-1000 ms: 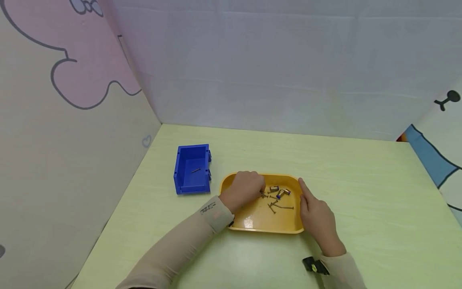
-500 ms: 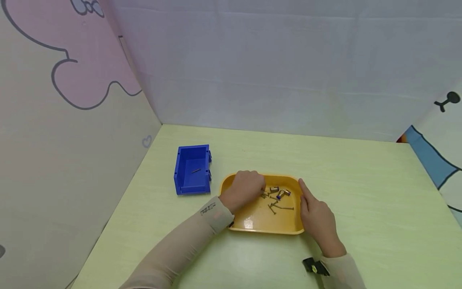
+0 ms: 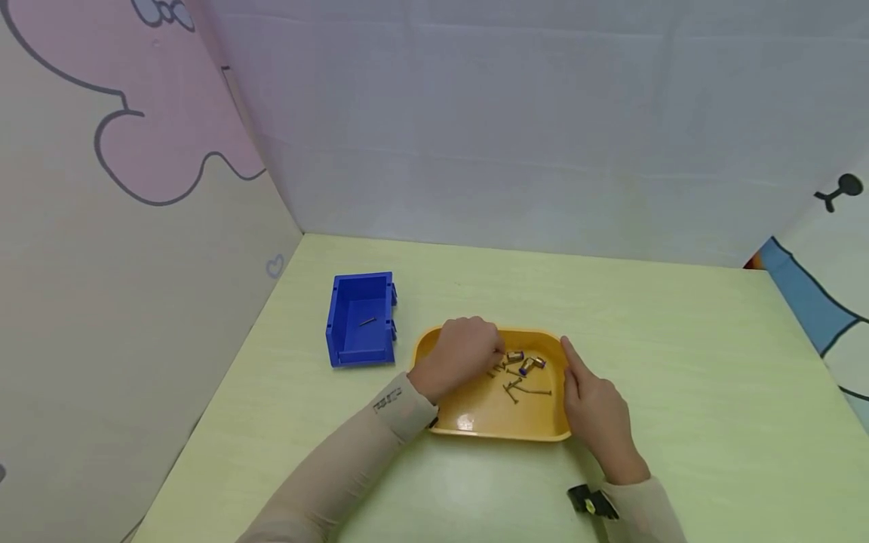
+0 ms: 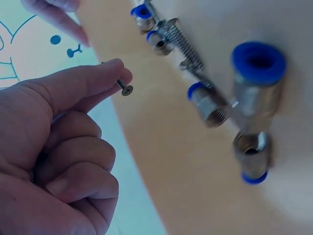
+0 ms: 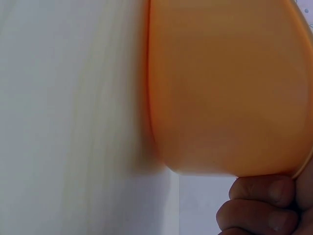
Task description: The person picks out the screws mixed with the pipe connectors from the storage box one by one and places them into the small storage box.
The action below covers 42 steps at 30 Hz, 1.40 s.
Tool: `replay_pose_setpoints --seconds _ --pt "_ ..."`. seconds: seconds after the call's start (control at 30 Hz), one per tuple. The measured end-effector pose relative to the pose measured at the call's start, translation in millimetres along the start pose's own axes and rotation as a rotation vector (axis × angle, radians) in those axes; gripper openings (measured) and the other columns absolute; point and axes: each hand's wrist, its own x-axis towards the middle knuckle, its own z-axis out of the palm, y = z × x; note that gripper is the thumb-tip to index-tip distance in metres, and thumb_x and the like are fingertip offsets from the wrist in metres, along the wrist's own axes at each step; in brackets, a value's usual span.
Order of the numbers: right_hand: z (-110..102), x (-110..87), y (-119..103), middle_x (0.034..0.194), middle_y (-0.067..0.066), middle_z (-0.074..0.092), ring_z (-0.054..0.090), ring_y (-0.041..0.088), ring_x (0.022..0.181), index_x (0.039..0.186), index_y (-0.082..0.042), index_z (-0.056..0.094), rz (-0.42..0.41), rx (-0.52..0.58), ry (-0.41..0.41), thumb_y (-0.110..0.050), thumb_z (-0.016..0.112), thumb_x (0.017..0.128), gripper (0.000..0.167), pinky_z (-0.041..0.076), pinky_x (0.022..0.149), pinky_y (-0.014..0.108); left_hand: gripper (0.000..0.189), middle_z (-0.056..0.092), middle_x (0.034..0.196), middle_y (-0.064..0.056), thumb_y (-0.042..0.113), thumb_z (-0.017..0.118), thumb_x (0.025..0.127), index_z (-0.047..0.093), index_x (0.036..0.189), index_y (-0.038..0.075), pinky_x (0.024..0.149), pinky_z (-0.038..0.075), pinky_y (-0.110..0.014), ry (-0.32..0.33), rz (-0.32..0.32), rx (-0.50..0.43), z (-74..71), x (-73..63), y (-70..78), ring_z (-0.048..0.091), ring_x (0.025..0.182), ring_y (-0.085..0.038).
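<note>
My left hand (image 3: 462, 354) is over the left half of a yellow tray (image 3: 523, 424). Thumb and index finger pinch a small screw (image 4: 127, 90), its head showing in the left wrist view, while the other fingers curl into the palm. Several screws (image 3: 532, 391) and metal push-in fittings (image 3: 528, 366) with blue collars lie in the tray. At the tray's right side, my right hand (image 3: 600, 415) grips the rim, index finger stretched along it toward the far corner. In the right wrist view its curled fingers (image 5: 264, 200) are against the tray's outer wall.
A blue bin (image 3: 363, 356) with a single screw (image 3: 367, 321) inside stands left of the tray, farther back on the pale green table (image 3: 679, 339). Walls rise behind and to the left. A black strap device (image 3: 591, 503) is at the right wrist.
The left hand has risen slightly and shifted a little right inside the tray, baring more of the screws beneath it. The right hand, tray and bin stay in place.
</note>
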Motion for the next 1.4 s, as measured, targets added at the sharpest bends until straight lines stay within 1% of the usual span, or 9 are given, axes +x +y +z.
replay_pose_setpoints --seconds 0.2,0.37,0.57,0.73,0.83,0.97,1.2,1.3,1.4 --pt "-0.4 -0.2 -0.7 0.051 0.002 0.040 0.035 0.016 0.042 0.158 -0.015 0.031 0.000 -0.009 0.002 -0.018 0.038 0.107 0.051 0.031 0.043 0.030 0.016 0.069 0.075 0.012 0.030 0.068 0.094 0.082 0.087 0.031 0.045 0.037 -0.020 0.003 -0.032 -0.045 -18.9 -3.3 2.0 0.053 0.059 -0.003" --pt "-0.9 -0.7 -1.3 0.051 0.002 0.040 0.035 0.017 0.042 0.158 -0.016 0.031 0.005 -0.013 -0.005 -0.017 0.039 0.107 0.052 0.031 0.043 0.031 0.015 0.076 0.098 0.012 0.034 0.069 0.095 0.081 0.103 0.031 0.045 0.042 -0.019 -0.004 -0.083 -0.060 -35.9 -7.8 -0.5 0.068 0.075 -0.005" --pt "0.1 -1.0 0.2 0.051 0.003 0.040 0.035 0.017 0.042 0.158 -0.017 0.030 0.014 -0.018 -0.012 -0.017 0.039 0.107 0.052 0.031 0.043 0.031 0.016 0.076 0.090 0.009 0.035 0.068 0.095 0.081 0.103 0.030 0.040 0.031 -0.021 0.018 -0.131 -0.120 -48.3 -11.0 -5.7 0.054 0.055 -0.006" --pt "0.6 -0.1 0.1 0.051 0.003 0.040 0.035 0.017 0.042 0.158 -0.017 0.030 0.011 -0.017 -0.009 -0.017 0.039 0.107 0.052 0.031 0.043 0.031 0.016 0.076 0.098 0.006 0.036 0.069 0.094 0.081 0.104 0.031 0.041 0.028 -0.022 0.053 -0.175 -0.156 -58.8 -16.0 -11.9 0.048 0.056 -0.007" --pt "0.6 0.4 -0.1 0.051 0.003 0.040 0.035 0.017 0.043 0.158 -0.017 0.030 0.008 -0.015 -0.008 -0.017 0.039 0.107 0.052 0.031 0.043 0.031 0.016 0.077 0.099 0.005 0.036 0.069 0.095 0.081 0.105 0.031 0.039 0.024 -0.022 0.093 -0.198 -0.163 -62.8 -20.0 -18.5 0.042 0.048 -0.008" --pt "1.0 0.7 0.3 0.051 0.003 0.041 0.035 0.017 0.043 0.158 -0.017 0.030 0.014 -0.020 -0.012 -0.017 0.039 0.107 0.052 0.031 0.043 0.031 0.017 0.077 0.097 0.003 0.034 0.069 0.095 0.081 0.106 0.029 0.039 0.018 -0.021 0.152 -0.211 -0.161 -63.9 -25.6 -30.4 0.033 0.040 -0.011" --pt "2.3 0.4 1.2 0.050 0.003 0.040 0.035 0.017 0.042 0.158 -0.017 0.030 0.010 -0.021 -0.009 -0.018 0.038 0.107 0.052 0.030 0.042 0.031 0.017 0.077 0.095 0.002 0.033 0.070 0.094 0.081 0.105 0.027 0.039 0.023 -0.022 0.208 -0.287 -0.176 -65.4 -37.1 -54.0 0.046 0.048 -0.009" --pt "2.1 0.0 1.4 0.050 0.003 0.040 0.034 0.017 0.042 0.158 -0.017 0.031 0.009 -0.017 -0.005 -0.019 0.038 0.107 0.051 0.030 0.042 0.031 0.018 0.072 0.072 0.002 0.034 0.070 0.094 0.081 0.106 0.026 0.039 0.023 -0.023 0.213 -0.351 -0.192 -66.4 -42.8 -64.4 0.041 0.045 -0.010" --pt "1.7 0.1 1.1 0.051 0.002 0.040 0.034 0.017 0.042 0.158 -0.018 0.030 0.016 -0.007 -0.005 -0.020 0.037 0.108 0.051 0.030 0.042 0.031 0.019 0.057 0.052 0.001 0.034 0.070 0.094 0.081 0.107 0.025 0.040 0.023 -0.024 0.206 -0.405 -0.202 -67.8 -48.9 -74.5 0.035 0.042 -0.011"
